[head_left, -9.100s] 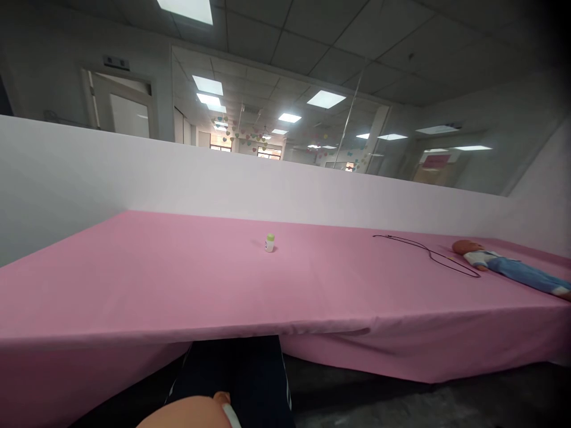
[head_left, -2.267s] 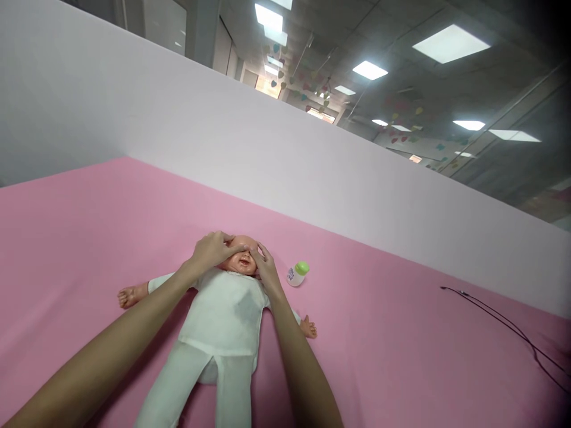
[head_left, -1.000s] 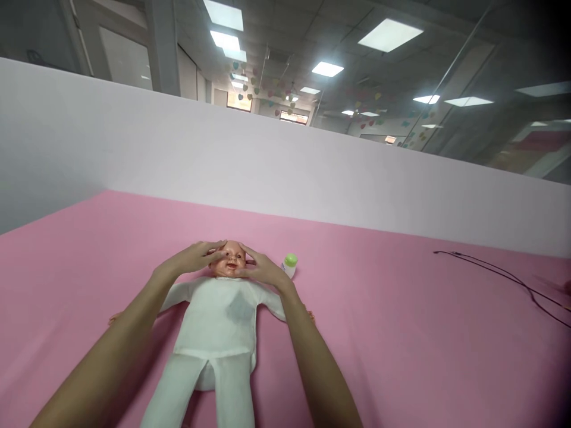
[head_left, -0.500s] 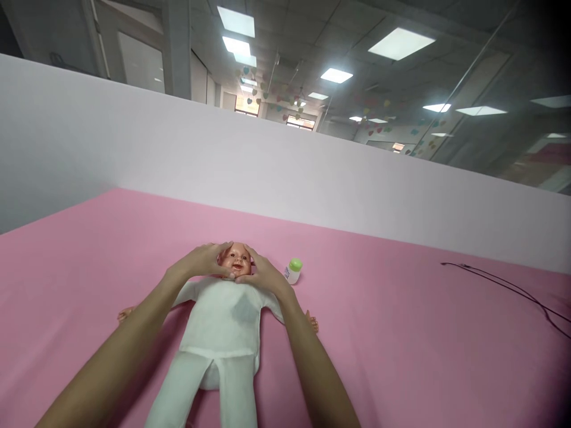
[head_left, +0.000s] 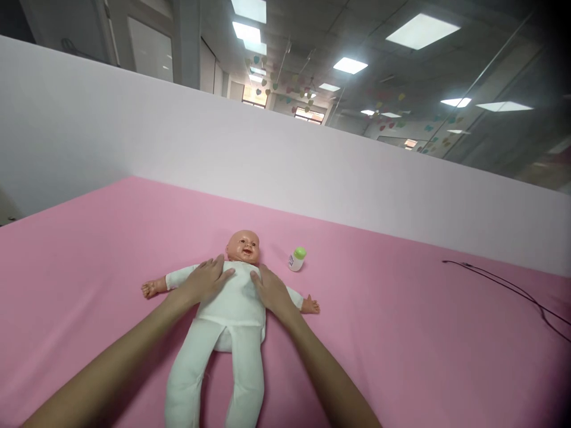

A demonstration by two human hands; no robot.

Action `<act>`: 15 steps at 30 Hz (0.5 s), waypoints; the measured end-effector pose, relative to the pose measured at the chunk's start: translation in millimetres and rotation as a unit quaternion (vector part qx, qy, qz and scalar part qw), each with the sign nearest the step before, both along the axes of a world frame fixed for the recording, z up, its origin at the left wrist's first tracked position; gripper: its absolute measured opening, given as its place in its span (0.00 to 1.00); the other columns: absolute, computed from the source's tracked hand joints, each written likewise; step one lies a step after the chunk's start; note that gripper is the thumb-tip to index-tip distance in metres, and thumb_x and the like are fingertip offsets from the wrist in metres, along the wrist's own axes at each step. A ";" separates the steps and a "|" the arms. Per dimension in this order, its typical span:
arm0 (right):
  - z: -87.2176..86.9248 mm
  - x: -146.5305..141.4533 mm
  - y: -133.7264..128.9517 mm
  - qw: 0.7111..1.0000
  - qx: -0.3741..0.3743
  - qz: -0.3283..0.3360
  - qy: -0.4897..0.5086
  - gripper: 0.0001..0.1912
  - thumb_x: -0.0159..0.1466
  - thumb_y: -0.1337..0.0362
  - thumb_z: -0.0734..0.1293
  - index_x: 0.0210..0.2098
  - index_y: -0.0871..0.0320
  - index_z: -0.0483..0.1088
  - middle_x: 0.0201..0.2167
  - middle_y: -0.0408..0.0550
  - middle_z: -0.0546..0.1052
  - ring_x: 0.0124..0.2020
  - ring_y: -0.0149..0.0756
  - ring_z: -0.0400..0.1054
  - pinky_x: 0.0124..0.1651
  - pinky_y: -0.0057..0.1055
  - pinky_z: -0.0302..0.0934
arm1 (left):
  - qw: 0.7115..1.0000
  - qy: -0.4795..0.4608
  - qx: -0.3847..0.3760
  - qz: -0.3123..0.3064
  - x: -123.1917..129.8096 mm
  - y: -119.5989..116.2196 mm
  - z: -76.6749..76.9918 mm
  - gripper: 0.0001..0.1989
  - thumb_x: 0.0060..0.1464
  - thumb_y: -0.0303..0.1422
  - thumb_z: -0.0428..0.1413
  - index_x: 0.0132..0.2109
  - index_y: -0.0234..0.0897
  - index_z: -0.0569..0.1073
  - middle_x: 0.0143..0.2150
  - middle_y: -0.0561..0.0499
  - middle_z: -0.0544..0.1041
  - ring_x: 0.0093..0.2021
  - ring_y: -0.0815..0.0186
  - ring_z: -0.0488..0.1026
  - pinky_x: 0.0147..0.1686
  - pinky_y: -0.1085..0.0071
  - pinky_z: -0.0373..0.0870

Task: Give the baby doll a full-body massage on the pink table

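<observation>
A baby doll [head_left: 234, 306] with a white cloth body lies on its back on the pink sheet [head_left: 383, 333], its head toward the far wall and its arms spread. My left hand [head_left: 209, 282] rests at the doll's shoulder and upper chest on the left, thumb apart from the fingers. On the other side of the chest lies my right hand [head_left: 270, 290], fingers along the shoulder and thumb toward the middle. Both hands look open and laid on the cloth. A small white jar with a green lid [head_left: 297, 260] stands just right of the doll's head.
A thin black cable [head_left: 504, 285] lies across the sheet at the right. Behind the sheet rises a low white wall [head_left: 285, 160], with glass, ceiling lights and hanging coloured decorations beyond it.
Both hands have moved from the sides of the doll's head down to its shoulders and upper chest. The doll's head is now uncovered. The view has shifted slightly.
</observation>
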State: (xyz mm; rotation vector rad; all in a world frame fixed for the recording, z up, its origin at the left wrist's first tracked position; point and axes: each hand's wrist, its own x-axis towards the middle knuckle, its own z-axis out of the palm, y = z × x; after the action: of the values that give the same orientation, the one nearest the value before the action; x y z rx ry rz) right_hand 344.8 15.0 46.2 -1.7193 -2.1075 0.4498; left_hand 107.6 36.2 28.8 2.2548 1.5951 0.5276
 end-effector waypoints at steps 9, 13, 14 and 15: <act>-38.3 47.0 -26.0 0.970 0.106 -0.082 -0.201 0.35 0.76 0.44 0.52 0.63 0.66 0.69 0.61 0.69 0.74 0.63 0.63 0.65 0.65 0.57 0.53 | 0.961 0.135 0.182 0.158 -60.5 -15.3 -28.1 0.32 0.71 0.45 0.38 0.66 0.26 0.70 0.67 0.28 0.70 0.69 0.34 0.62 0.66 0.35 0.49; -35.4 29.5 -26.2 0.983 0.132 -0.045 -0.118 0.39 0.76 0.42 0.49 0.70 0.68 0.61 0.71 0.66 0.64 0.72 0.58 0.55 0.72 0.54 0.47 | 0.965 0.068 0.237 0.092 -46.1 -17.5 -24.7 0.35 0.73 0.45 0.36 0.70 0.21 0.64 0.71 0.30 0.65 0.74 0.40 0.55 0.71 0.44 0.49; -35.2 22.8 -25.5 0.989 0.120 -0.028 -0.086 0.40 0.76 0.42 0.48 0.72 0.67 0.58 0.72 0.64 0.62 0.73 0.56 0.54 0.72 0.52 0.48 | 0.969 0.052 0.235 0.051 -39.4 -18.1 -26.5 0.35 0.73 0.46 0.35 0.71 0.22 0.62 0.73 0.32 0.63 0.74 0.43 0.55 0.71 0.47 0.50; -35.1 16.6 -24.6 0.993 0.102 -0.014 -0.059 0.41 0.75 0.41 0.47 0.73 0.67 0.56 0.73 0.63 0.60 0.73 0.54 0.54 0.72 0.51 0.48 | 0.974 0.041 0.224 0.011 -32.8 -18.8 -29.2 0.35 0.73 0.46 0.35 0.72 0.24 0.60 0.73 0.35 0.62 0.75 0.46 0.55 0.72 0.50 0.51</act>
State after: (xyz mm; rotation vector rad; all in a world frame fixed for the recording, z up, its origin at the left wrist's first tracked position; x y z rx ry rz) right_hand 361.4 -9.6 11.0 -1.6908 -2.1244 0.1212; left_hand 74.8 17.5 -0.4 2.6091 1.6758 0.8879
